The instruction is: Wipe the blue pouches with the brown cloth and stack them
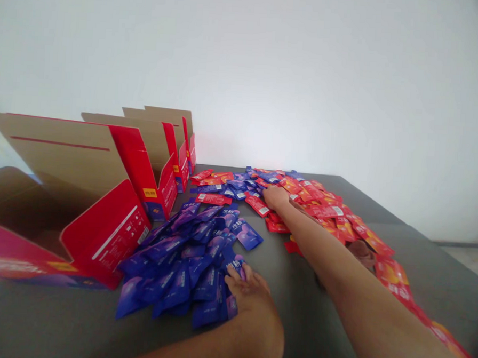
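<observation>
The heap of blue pouches (189,251) lies on the dark grey bench (303,297), its packets overlapping at many angles, printed with pale purple shapes and white lettering. The two hands are well apart from each other. The left hand (253,292) is at the near right edge of the heap, its fingers spread over a blue pouch there; whether they grip it or only rest on it, I cannot tell. The right hand (276,197) reaches past the heap, beyond it and to its right, with its fingers down among other pouches; they are largely hidden, so I cannot tell whether they have closed on anything.

Just beyond the heap is a mixed cluster of blue and red pouches (238,189), and one red pouch (257,205) lies just beside the right hand. To the right of the heap, a long band of red-and-orange pouches (346,227) runs from that cluster toward the near side of the bench, partly behind the right forearm. A brown item (361,252), too unclear to name, sits among them. To the left of the heap stands a row of open red cardboard cartons (116,234) with bare brown insides; the nearest is just beside it. A plain pale wall (268,79) rises behind the heap.
</observation>
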Demonstrator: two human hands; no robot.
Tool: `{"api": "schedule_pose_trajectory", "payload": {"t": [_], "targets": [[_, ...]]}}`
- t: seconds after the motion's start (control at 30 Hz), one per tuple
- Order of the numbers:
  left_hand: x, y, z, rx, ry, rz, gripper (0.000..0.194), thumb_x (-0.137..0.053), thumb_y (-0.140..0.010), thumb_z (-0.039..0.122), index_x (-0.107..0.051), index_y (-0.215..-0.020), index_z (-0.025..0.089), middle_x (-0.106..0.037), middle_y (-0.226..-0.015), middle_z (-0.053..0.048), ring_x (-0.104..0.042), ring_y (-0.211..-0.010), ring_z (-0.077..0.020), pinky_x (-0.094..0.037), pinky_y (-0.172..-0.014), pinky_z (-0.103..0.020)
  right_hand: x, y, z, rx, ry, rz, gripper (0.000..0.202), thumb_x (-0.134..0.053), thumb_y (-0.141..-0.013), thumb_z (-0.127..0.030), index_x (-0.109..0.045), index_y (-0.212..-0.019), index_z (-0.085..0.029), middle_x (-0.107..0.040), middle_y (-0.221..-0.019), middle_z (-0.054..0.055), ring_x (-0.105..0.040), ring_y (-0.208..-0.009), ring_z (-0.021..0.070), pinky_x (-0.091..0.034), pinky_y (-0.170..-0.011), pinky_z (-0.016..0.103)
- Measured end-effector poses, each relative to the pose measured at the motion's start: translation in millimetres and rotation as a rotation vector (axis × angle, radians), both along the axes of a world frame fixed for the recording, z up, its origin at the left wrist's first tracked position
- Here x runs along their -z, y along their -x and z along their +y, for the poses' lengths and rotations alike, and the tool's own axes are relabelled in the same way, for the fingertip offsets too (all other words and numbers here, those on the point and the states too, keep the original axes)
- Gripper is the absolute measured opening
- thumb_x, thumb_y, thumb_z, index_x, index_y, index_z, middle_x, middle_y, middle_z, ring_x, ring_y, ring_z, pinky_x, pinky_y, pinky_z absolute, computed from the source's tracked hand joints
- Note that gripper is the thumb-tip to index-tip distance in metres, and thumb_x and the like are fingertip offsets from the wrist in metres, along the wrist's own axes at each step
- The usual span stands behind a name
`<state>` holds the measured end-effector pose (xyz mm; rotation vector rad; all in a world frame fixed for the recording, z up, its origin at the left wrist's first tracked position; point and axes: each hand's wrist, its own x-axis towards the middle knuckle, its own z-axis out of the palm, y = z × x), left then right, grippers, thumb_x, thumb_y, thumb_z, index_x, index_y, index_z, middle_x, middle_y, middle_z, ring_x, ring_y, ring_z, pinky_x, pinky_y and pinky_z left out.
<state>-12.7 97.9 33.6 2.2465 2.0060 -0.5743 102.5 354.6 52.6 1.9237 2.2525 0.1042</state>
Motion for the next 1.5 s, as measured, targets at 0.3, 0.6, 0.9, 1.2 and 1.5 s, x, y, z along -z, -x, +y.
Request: {"api": "schedule_pose_trajectory", "payload": {"t": [0.3, 0.6, 0.9, 1.2, 1.5], "targets": [[-1.0, -5, 4, -0.064, 0.011, -0.009, 0.056, -0.039, -0.076, 0.003, -0.04, -0.13, 0.019, -0.032, -0.141, -0.011, -0.032, -0.124, -0.0393, -0.036, -0.099, -0.057, -7.3, 4, -10, -0.021, -0.133, -0.01, 0.032, -0.051, -0.089, -0.031, -0.052, -0.115, -0.014, -0.054, -0.114, 0.009, -0.056, -0.097, 0.02, -0.049, -0.081, 0.04], [-4.9, -4, 7, -0.105, 0.044, -0.055, 0.056, -0.044, -0.074, 0.006, -0.042, -0.128, 0.021, -0.033, -0.141, -0.01, -0.031, -0.125, -0.0407, -0.036, -0.098, -0.058, -32.4, -4, -53, -0.019, -0.238, -0.055, 0.03, -0.044, -0.092, -0.03, -0.055, -0.113, -0.012, -0.057, -0.111, 0.016, -0.056, -0.099, 0.0242, -0.044, -0.082, 0.037], [-5.3, -1, 8, -0.119, 0.04, -0.093, 0.046, -0.049, -0.081, 0.017, -0.045, -0.127, 0.022, -0.037, -0.143, -0.01, -0.035, -0.127, -0.0329, -0.034, -0.1, -0.056, -48.1, -28, -236, -0.286, -0.168, -0.093, 0.02, -0.044, -0.087, -0.027, -0.06, -0.092, -0.018, -0.062, -0.09, 0.01, -0.057, -0.087, 0.0231, -0.037, -0.074, 0.032], [-0.8, 0, 14, -0.15, -0.005, -0.074, 0.04, -0.054, -0.08, 0.036, -0.051, -0.117, 0.021, -0.049, -0.129, -0.008, -0.049, -0.112, -0.0252, -0.043, -0.091, -0.052, -42.2, -22, -276, -0.37, 0.034, 0.206, 0.019, -0.039, -0.088, -0.028, -0.054, -0.095, -0.019, -0.063, -0.092, 0.004, -0.058, -0.08, 0.0171, -0.036, -0.067, 0.026], [-0.9, 1, 14, -0.153, -0.04, -0.023, 0.041, -0.054, -0.08, 0.037, -0.05, -0.117, 0.021, -0.049, -0.129, -0.008, -0.049, -0.111, -0.0249, -0.044, -0.091, -0.052, -21.9, -15, -212, -0.082, -0.27, 0.186, 0.022, -0.035, -0.09, -0.02, -0.051, -0.104, -0.016, -0.057, -0.101, 0.012, -0.051, -0.092, 0.0241, -0.034, -0.075, 0.032]]}}
